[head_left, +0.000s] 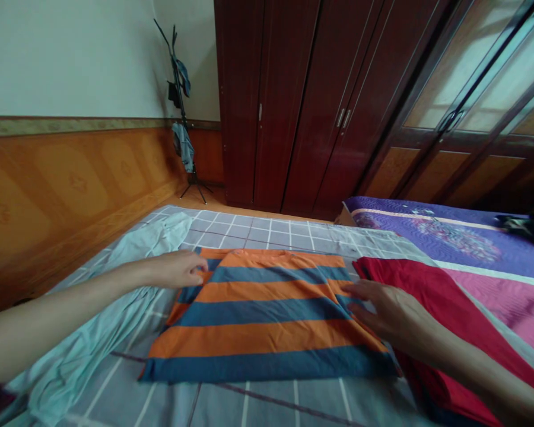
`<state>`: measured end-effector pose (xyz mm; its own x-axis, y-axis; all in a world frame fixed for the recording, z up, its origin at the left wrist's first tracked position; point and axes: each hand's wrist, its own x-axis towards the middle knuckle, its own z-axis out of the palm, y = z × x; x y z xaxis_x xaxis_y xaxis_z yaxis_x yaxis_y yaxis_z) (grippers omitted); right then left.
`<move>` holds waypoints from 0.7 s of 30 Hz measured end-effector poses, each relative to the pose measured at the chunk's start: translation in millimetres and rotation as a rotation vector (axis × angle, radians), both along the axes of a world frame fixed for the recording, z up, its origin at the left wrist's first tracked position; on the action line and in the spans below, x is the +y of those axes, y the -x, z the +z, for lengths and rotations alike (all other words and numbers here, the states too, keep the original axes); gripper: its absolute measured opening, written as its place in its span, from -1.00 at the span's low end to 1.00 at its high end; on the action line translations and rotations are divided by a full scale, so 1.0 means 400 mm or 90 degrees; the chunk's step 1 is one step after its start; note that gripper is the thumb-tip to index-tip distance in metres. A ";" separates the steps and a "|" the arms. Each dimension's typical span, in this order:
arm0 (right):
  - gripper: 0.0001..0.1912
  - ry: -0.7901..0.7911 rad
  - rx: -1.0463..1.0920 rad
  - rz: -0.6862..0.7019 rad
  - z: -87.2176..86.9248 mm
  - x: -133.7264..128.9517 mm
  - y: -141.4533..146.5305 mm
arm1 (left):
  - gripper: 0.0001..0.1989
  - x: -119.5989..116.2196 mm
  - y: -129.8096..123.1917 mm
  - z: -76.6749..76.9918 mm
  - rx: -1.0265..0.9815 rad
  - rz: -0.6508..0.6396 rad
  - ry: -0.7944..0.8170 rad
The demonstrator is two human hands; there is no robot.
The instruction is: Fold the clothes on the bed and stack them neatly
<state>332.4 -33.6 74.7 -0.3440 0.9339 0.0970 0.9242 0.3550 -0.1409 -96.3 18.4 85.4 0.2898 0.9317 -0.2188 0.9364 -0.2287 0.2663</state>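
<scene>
1. Bed point(262, 232), under a checked sheet.
2. Striped shirt point(267, 311), laid flat on it between both hands.
3. Right hand point(380, 302), loosely open, fingers spread at the shirt's right edge.
4. Left hand point(178, 270), half-open, fingers curled at its left edge.

An orange and blue striped cloth shirt point(267, 308) lies spread on a bed with grey checked sheet point(271, 394). The left hand point(182, 270) is at its left edge, the right hand point(376, 308) at its right edge, near a red cloth garment point(431, 296).
</scene>
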 end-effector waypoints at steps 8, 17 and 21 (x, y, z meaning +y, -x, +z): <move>-0.65 0.056 -0.081 -0.225 -0.081 0.186 0.142 | -0.73 0.208 -0.112 -0.145 0.010 0.119 -0.068; -0.72 0.084 -0.053 -0.262 -0.110 0.218 0.102 | -0.77 0.201 -0.124 -0.185 -0.085 0.145 -0.133; -0.72 0.089 -0.049 -0.265 -0.101 0.207 0.089 | -0.80 0.181 -0.134 -0.181 -0.088 0.149 -0.161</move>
